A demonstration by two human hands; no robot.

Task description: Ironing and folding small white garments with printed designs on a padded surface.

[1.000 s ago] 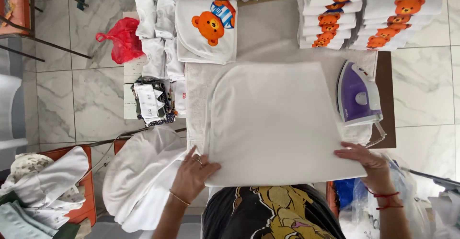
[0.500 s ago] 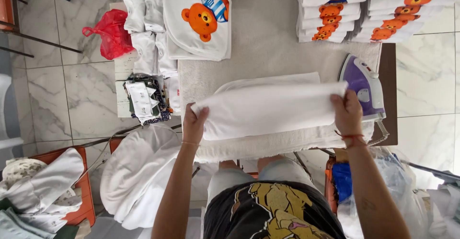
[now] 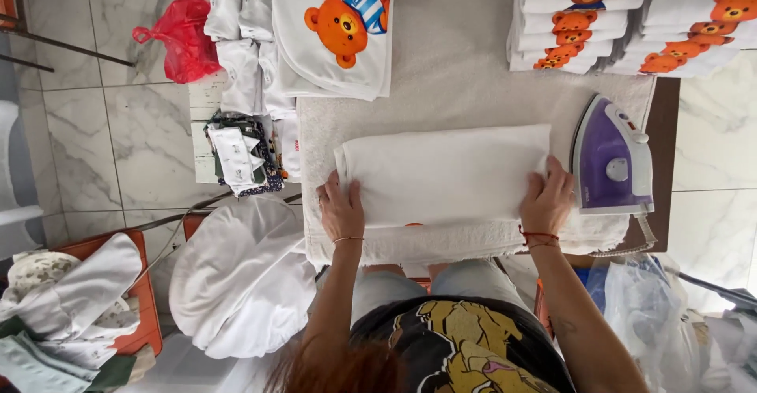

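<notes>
Since half a sec ago I've laid the folded white cloth [image 3: 443,174] flat on the padded table [image 3: 457,78]. L hand [image 3: 341,210] & R hand [image 3: 546,200] press its ends, fingers spread. I'd smooth outward, square edges, mind the purple iron [image 3: 611,159].

Iron [image 3: 611,156] blocks right; bear stacks [image 3: 631,18] crowd far edge; centre free
</notes>
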